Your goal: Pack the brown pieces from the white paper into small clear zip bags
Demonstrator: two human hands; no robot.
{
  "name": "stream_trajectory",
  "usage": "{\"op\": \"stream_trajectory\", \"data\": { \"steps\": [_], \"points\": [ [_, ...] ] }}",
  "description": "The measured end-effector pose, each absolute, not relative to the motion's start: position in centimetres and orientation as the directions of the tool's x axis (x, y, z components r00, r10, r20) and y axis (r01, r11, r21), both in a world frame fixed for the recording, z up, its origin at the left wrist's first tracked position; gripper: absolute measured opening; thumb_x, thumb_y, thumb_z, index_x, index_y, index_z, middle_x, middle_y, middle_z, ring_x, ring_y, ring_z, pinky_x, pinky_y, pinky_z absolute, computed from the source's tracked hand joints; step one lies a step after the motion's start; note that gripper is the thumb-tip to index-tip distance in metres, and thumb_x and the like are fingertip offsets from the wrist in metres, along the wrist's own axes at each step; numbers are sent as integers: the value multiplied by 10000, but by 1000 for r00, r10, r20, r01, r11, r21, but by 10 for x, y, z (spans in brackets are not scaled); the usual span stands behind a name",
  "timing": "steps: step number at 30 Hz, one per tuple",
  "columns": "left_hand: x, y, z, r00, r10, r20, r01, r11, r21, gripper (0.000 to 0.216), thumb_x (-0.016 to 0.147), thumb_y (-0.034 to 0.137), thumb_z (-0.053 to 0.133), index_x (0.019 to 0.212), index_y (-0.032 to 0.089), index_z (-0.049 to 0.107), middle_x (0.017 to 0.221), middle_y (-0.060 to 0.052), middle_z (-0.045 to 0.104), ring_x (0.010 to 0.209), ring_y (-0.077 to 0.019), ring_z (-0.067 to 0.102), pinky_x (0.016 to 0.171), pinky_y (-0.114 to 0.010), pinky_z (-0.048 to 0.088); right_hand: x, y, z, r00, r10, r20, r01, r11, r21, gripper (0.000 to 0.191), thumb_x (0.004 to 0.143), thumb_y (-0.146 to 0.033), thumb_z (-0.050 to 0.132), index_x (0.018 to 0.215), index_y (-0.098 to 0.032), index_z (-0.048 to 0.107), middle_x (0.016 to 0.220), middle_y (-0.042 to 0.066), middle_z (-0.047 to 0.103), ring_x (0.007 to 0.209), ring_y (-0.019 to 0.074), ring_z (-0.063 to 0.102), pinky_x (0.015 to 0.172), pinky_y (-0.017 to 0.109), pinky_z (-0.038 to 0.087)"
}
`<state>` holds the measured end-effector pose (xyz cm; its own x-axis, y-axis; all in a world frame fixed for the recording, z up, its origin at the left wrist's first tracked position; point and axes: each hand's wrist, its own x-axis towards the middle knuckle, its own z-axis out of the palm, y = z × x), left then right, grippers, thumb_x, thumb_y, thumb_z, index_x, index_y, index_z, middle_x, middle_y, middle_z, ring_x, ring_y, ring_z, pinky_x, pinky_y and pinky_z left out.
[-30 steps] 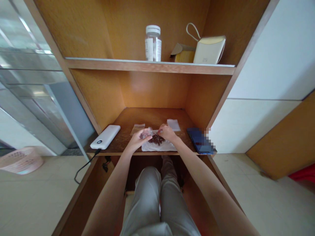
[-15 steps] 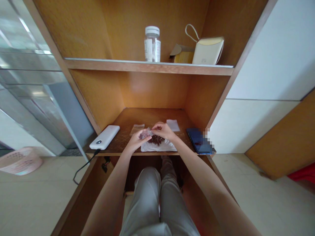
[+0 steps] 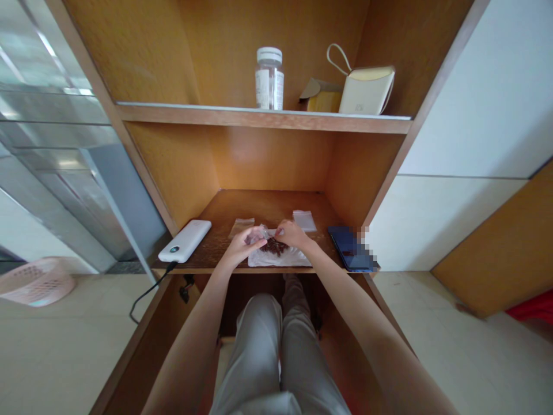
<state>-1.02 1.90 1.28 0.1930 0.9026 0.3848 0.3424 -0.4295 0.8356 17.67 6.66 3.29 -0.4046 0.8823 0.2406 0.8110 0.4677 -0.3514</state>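
We note 1 cabinet (image 3: 268,158), wood, orange-brown, smooth-faced, box-shaped; 1 upper shelf (image 3: 190,114) w/ a pale front edge. Its lower board (image 3: 268,199) is darker, scuffed nr the front.

Floor, far L: 1 basket (image 3: 38,295), pale pink, perforated wall, rounded.

Hands, qty 2, bare, both over the lower board nr its front edge. L hand (image 3: 242,246): fingers curled round 1 crumpled clear bag (image 3: 261,231), thin plastic; we find it gripped. R hand (image 3: 294,234): fingers bent in, tips drawn together at the pile; whether they pinch a pc. we cannot tell.

Upper shelf, 3 items: 1 cream case (image 3: 366,91), rounded corners, w/ cord loop; 1 bottle (image 3: 269,80), clear, cylindrical, white cap, upright; 1 yellow carton (image 3: 324,101), flap raised, partly behind the case.

Lower board: 1 white sheet (image 3: 280,260), thin, wrinkled, under the hands; 1 phone (image 3: 348,246), dark, flat, R side; 1 power bank (image 3: 185,241), white, glossy, rounded slab, L side, w/ 1 black cable (image 3: 149,292); 2 small flat clear bags, 1 L (image 3: 242,226), 1 R (image 3: 305,221), behind the hands.

Smallest: dark red-brown pcs (image 3: 273,248), heaped on the sheet betw. the hands; many, too small for us to count.
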Motion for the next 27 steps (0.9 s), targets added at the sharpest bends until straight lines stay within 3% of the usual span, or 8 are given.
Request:
{"op": "stream_trajectory", "data": {
  "steps": [4, 7, 13, 15, 21, 27],
  "points": [
    [-11, 21, 10, 197, 904, 379, 335, -426, 841, 470, 709, 424, 660, 1091, 160, 589, 1046, -104, 660, 989, -239, 604, 869, -371, 457, 175, 71, 32, -389, 904, 178, 839, 427, -336, 114, 708, -198, 612, 697, -155, 718, 795, 102, 700, 763, 184, 620, 680, 249, 421],
    [-11, 21, 10, 198, 907, 372, 336, -419, 844, 477, 710, 424, 660, 1096, 154, 584, 1059, -108, 654, 983, -236, 606, 870, -370, 454, 177, 74, 28, -384, 903, 193, 813, 430, -392, 99, 693, -199, 625, 674, -150, 709, 749, 93, 699, 736, 175, 618, 652, 240, 419],
    [-10, 19, 13, 197, 903, 382, 338, -428, 838, 459, 717, 415, 654, 1089, 156, 581, 1040, -96, 655, 971, -230, 603, 869, -370, 451, 180, 75, 28, -309, 893, 328, 524, 448, -724, 86, 698, -190, 628, 745, -135, 674, 745, 42, 680, 664, 110, 588, 611, 204, 430],
    [-11, 19, 13, 198, 907, 372, 344, -420, 840, 448, 717, 426, 651, 1070, 158, 586, 1023, -88, 658, 947, -228, 608, 860, -373, 455, 177, 71, 33, -308, 883, 355, 423, 461, -780, 110, 698, -211, 644, 773, -132, 663, 751, 33, 671, 657, 103, 578, 619, 208, 436],
    [-10, 18, 14, 190, 904, 383, 344, -427, 836, 445, 709, 429, 659, 1064, 167, 596, 1058, -92, 655, 975, -239, 604, 875, -377, 446, 168, 56, 49, -503, 763, 407, 311, 599, -738, 111, 760, -238, 612, 748, -148, 676, 768, 24, 657, 723, 103, 580, 694, 223, 430],
    [-10, 17, 14, 150, 911, 383, 378, -411, 829, 465, 705, 423, 663, 1081, 162, 585, 1047, -96, 664, 990, -243, 605, 872, -382, 454, 176, 56, 44, -378, 825, 420, 489, 563, -666, 97, 771, -170, 582, 716, -137, 655, 743, 30, 631, 720, 108, 560, 701, 231, 414]
  ]
}}
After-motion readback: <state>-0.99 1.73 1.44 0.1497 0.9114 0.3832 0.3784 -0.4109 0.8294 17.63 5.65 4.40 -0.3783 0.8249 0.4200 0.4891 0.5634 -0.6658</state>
